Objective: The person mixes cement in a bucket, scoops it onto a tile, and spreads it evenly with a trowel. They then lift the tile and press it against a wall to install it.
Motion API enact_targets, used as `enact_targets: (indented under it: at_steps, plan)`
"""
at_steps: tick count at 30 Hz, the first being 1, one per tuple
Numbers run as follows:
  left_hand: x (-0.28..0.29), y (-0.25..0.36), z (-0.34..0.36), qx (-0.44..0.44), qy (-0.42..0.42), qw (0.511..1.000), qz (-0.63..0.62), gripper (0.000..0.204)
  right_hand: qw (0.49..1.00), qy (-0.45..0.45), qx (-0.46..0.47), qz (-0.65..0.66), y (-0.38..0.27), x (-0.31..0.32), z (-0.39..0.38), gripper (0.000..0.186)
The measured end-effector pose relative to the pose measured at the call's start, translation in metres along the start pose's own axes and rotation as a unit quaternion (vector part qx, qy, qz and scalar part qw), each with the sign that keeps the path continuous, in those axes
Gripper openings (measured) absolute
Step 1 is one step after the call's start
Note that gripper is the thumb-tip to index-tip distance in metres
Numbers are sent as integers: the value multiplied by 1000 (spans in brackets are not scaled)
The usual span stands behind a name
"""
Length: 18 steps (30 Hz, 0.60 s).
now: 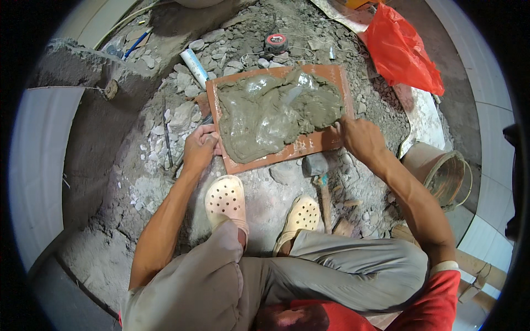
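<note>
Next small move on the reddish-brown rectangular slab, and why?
I'd probably draw some of the wet grey mortar down toward the lower-right corner of the reddish-brown rectangular slab. Mortar covers most of the face, but that corner shows bare. The right hand is right beside it, and the left hand is at the opposite edge, likely able to steady it.

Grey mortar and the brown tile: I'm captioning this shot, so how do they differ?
The mortar is grey, wet-looking and lumpy; the tile is reddish brown with clear-cut edges. The mortar forms an uneven patch on top; the tile lies underneath, bare along its lower edge. Both lie between the left hand and the right hand.
</note>
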<state>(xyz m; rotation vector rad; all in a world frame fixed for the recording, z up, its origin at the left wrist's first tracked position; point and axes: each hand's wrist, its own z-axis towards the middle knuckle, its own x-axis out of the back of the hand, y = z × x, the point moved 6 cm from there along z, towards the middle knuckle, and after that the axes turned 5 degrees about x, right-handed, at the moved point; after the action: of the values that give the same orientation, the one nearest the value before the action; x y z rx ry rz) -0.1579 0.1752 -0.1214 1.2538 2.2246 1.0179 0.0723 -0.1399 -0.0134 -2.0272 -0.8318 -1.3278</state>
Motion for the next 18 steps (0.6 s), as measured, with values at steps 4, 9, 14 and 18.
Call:
enact_targets:
  at_steps: [4,9,14,18]
  plan:
    - [-1,1,3,-5,-4,1000,-1,27,999,18,-28,1,20,5,5,35]
    - [1,-3,7,-2,-7,1000,-4,27,959,-163,-149,175,35,6,-12,38]
    - [1,-4,8,-5,-7,1000,4,27,996,-22,-91,-16,44,22,-15,39]
    - [1,-3,7,0,9,1000,20,27,995,-40,-88,0,65,-1,-11,38]
